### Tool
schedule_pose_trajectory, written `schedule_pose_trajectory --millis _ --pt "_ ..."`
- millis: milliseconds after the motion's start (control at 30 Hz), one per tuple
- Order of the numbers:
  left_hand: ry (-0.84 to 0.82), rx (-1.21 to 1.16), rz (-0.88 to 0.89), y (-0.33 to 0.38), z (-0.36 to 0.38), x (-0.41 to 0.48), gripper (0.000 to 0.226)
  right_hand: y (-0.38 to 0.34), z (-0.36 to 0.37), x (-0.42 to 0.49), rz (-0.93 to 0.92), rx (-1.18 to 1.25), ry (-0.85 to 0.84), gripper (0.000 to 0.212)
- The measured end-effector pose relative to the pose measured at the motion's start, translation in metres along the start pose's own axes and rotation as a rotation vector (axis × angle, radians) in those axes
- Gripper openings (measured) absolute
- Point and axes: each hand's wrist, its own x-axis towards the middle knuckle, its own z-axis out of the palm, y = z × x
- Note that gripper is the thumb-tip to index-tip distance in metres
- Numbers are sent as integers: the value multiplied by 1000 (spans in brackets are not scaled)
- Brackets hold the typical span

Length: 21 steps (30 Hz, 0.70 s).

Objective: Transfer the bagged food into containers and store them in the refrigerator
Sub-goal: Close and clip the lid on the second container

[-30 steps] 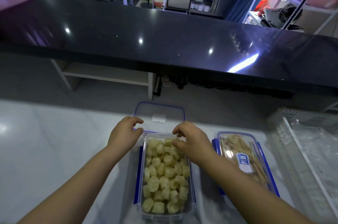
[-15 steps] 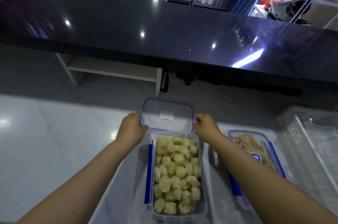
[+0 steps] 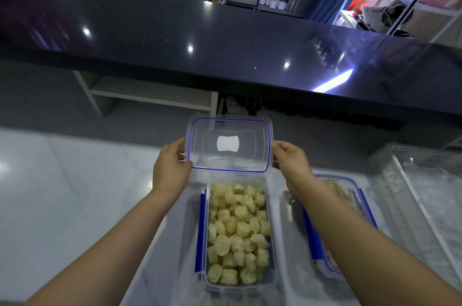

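**A:** Grip first: what do the hands have?

**B:** The left hand (image 3: pixel 171 168) and right hand (image 3: pixel 291 163) each pinch one side edge of the clear, blue-sealed lid (image 3: pixel 228 131). It is held in the air just past the far end of the open container (image 3: pixel 240 287).

**A:** Step?

**B:** Closing, I judge. The container stands unlidded on the white worktop (image 3: pixel 75 193), full of pale food pieces (image 3: pixel 237 230). The next move is to bring the lid back over the rim, square it, then press down the blue latch (image 3: pixel 200 230).

**A:** Room?

**B:** It is tight on the right. A lidded second container (image 3: pixel 350 188) sits just beside, with a white basket (image 3: pixel 400 180) towards the right edge. Bare worktop shows on the left, and a black counter (image 3: pixel 225 56) stands beyond the back edge.
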Motion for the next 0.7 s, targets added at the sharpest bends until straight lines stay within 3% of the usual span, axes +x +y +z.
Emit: schedule_pose_trajectory --millis 167,300,367,467,600,700 --pt "88 -80 60 29 -9 -19 35 -21 -15 -28 -130 44 -57 18" --pt "-27 -289 35 62 -15 -39 11 -32 -31 -56 -320 86 -45 16" --pt "-116 -475 -42 78 -16 -50 21 -33 -41 -73 -473 76 -35 22" --pt "-190 -675 -115 97 -15 -63 56 -28 -51 -102 -779 -159 -1 23" --pt "-223 -703 -87 106 -14 -86 38 -10 -57 -132 -1280 -551 42 19" --pt "-260 -657 -65 95 -13 -104 44 7 -57 -152 -1422 -706 6 14"
